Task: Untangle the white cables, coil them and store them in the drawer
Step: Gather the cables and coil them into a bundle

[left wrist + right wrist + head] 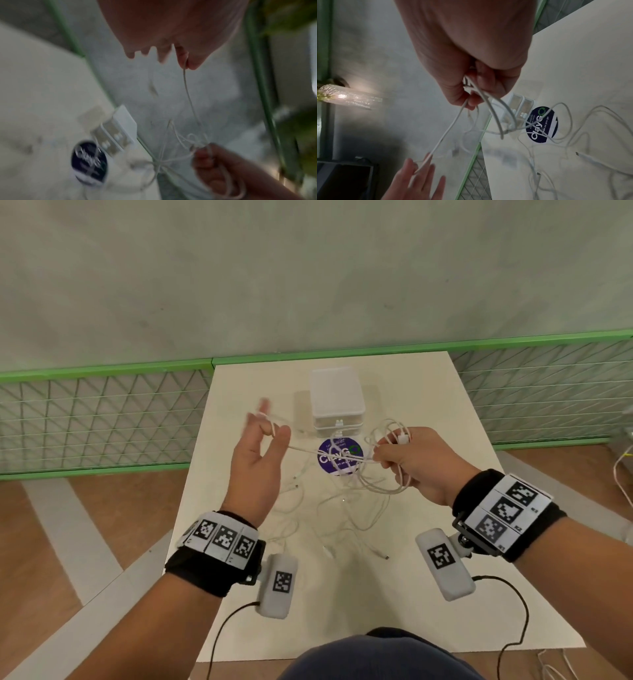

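One white cable (pixel 329 453) runs taut between my two raised hands above the table. My left hand (pixel 274 430) pinches its end between thumb and forefinger (pixel 183 59), the other fingers spread. My right hand (pixel 390 455) grips a loose coil of the same cable (pixel 387 487), with a plug sticking out by the thumb; the right wrist view shows the strands (pixel 485 100) leaving the fist. More white cables (pixel 342 518) lie tangled on the table below. The small white two-drawer box (pixel 337 402) stands beyond the hands, both drawers pushed in.
The white table (pixel 445 542) carries a round dark blue sticker (pixel 337 458) in front of the drawer box. Green-framed mesh panels (pixel 102 412) stand left and right behind the table. Loose plug ends (pixel 583 155) lie near the tangle.
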A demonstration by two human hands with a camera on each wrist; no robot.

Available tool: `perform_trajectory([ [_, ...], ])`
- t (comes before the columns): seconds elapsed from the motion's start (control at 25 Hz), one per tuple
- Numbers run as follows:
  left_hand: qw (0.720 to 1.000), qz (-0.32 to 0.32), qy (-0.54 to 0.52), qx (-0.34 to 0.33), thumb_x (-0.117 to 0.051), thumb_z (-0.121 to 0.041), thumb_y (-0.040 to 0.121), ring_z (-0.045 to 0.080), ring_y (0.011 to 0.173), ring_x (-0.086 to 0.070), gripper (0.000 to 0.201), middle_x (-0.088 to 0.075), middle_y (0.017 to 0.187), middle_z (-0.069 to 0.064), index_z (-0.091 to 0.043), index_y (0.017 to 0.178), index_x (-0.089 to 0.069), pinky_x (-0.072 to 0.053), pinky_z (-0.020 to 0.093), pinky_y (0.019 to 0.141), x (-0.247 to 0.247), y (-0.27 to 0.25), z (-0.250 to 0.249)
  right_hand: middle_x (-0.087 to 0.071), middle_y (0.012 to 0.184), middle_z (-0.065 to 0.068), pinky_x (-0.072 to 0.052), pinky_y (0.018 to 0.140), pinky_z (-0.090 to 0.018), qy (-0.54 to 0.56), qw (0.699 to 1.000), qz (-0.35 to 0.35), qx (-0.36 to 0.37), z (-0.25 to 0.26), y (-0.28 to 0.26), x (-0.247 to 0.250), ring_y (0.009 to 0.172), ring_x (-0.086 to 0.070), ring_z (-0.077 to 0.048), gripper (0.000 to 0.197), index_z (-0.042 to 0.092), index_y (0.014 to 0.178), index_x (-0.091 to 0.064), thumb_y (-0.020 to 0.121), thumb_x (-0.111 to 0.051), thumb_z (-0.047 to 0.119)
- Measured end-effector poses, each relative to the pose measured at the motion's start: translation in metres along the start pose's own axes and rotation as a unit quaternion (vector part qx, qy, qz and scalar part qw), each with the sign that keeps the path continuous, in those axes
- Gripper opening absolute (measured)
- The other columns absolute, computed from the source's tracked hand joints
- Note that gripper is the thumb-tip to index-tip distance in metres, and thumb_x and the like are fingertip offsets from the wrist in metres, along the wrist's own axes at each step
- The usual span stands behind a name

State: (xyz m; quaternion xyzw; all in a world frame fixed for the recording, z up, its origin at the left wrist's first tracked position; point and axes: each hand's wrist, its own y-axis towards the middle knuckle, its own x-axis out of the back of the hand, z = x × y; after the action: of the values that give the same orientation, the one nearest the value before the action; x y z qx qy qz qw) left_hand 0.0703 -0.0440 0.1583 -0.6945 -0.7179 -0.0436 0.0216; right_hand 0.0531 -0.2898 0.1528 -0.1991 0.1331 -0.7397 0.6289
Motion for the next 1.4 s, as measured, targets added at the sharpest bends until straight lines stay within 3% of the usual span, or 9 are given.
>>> perform_trajectory([
  [0.16, 0.985, -0.006, 0.170, -0.017, -0.055, -0.025, 0.100, 0.012, 0.151, -0.023, 0.020, -0.037, 0.159, -0.006, -0.037, 0.084, -0.053, -0.020, 0.024, 0.112, 0.018, 0.008, 0.010, -0.063, 0.061, -0.004, -0.033, 0.055, -0.029, 0.027, 0.999, -0.002, -0.023, -0.005, 0.003, 0.009, 0.058, -0.045, -0.018, 0.014, 0.013, 0.079, -0.065, 0.084, -0.074, 0.004],
  [0.32, 0.983, 0.003, 0.136, 0.121, -0.061, -0.023, 0.091, 0.023, 0.101, -0.066, 0.022, -0.073, 0.095, 0.002, -0.006, 0.076, -0.062, -0.044, 0.030, 0.077, 0.021, 0.014, 0.025, -0.065, 0.067, -0.004, -0.032, 0.051, -0.028, 0.038, 0.999, 0.014, 0.011, -0.002, -0.003, 0.011, 0.052, -0.044, -0.016, 0.014, 0.017, 0.078, -0.069, 0.088, -0.077, 0.011],
  [0.52, 0.945, 0.076, 0.285, 0.142, -0.066, -0.036, 0.080, 0.028, 0.101, -0.062, 0.027, -0.066, 0.103, 0.005, -0.015, 0.098, -0.060, -0.049, 0.042, 0.087, 0.014, 0.013, 0.024, -0.061, 0.073, -0.007, -0.025, 0.047, -0.025, 0.052, 0.997, 0.051, 0.040, 0.005, -0.009, 0.008, 0.051, -0.037, -0.015, 0.010, 0.016, 0.083, -0.069, 0.091, -0.076, 0.016],
  [0.64, 0.953, 0.096, 0.287, -0.015, -0.073, -0.035, 0.082, 0.016, 0.112, -0.054, 0.037, -0.058, 0.119, -0.003, -0.024, 0.114, -0.057, -0.044, 0.034, 0.096, -0.004, 0.005, 0.010, -0.059, 0.082, -0.013, -0.026, 0.045, -0.024, 0.052, 0.995, 0.077, 0.041, 0.009, -0.012, 0.002, 0.049, -0.038, -0.012, 0.010, 0.011, 0.097, -0.070, 0.090, -0.077, 0.016],
  [0.84, 0.967, 0.208, 0.147, -0.018, -0.069, -0.042, 0.089, -0.007, 0.089, -0.059, 0.002, -0.069, 0.101, -0.015, -0.044, 0.090, -0.071, -0.043, 0.014, 0.078, -0.042, -0.008, -0.016, -0.054, 0.056, 0.005, -0.023, 0.045, -0.025, 0.040, 0.989, 0.122, 0.069, 0.015, -0.018, -0.010, 0.048, -0.033, -0.012, 0.016, 0.020, 0.081, -0.077, 0.091, -0.072, 0.009],
  [0.96, 0.955, 0.226, 0.183, -0.052, -0.064, -0.032, 0.096, -0.003, 0.087, -0.059, 0.026, -0.067, 0.085, -0.020, -0.025, 0.073, -0.075, -0.042, 0.018, 0.080, -0.042, -0.005, -0.007, -0.053, 0.060, 0.002, -0.024, 0.046, -0.025, 0.036, 0.989, 0.129, 0.063, 0.016, -0.017, -0.006, 0.049, -0.034, -0.010, 0.015, 0.019, 0.086, -0.078, 0.093, -0.071, 0.009],
  [1.08, 0.926, 0.203, 0.301, -0.102, -0.054, -0.037, 0.099, 0.013, 0.103, -0.053, 0.042, -0.062, 0.098, -0.007, -0.032, 0.058, -0.064, -0.037, 0.020, 0.088, -0.030, -0.001, 0.006, -0.053, 0.078, -0.014, -0.030, 0.045, -0.023, -0.012, 0.992, 0.116, 0.050, 0.011, -0.015, 0.003, 0.051, -0.038, -0.012, 0.007, 0.013, 0.091, -0.077, 0.092, -0.072, 0.008],
  [1.28, 0.985, 0.127, 0.117, 0.027, -0.056, -0.020, 0.099, 0.010, 0.075, -0.058, 0.046, -0.057, 0.075, 0.004, 0.004, 0.060, -0.055, -0.038, 0.030, 0.078, -0.012, -0.002, 0.009, -0.062, 0.073, -0.010, -0.028, 0.045, -0.025, -0.103, 0.985, 0.112, 0.087, 0.001, -0.014, 0.011, 0.053, -0.037, -0.015, 0.028, -0.007, 0.093, -0.068, 0.090, -0.077, 0.019],
  [1.4, 0.991, 0.089, -0.009, 0.095, -0.058, -0.018, 0.097, 0.019, 0.078, -0.065, 0.052, -0.052, 0.066, 0.015, -0.007, 0.047, -0.047, -0.045, 0.037, 0.086, -0.013, -0.002, 0.008, -0.070, 0.068, -0.001, -0.029, 0.044, -0.023, -0.110, 0.983, 0.118, 0.090, 0.003, -0.015, 0.006, 0.049, -0.038, -0.013, 0.019, 0.001, 0.091, -0.073, 0.090, -0.077, 0.020],
])
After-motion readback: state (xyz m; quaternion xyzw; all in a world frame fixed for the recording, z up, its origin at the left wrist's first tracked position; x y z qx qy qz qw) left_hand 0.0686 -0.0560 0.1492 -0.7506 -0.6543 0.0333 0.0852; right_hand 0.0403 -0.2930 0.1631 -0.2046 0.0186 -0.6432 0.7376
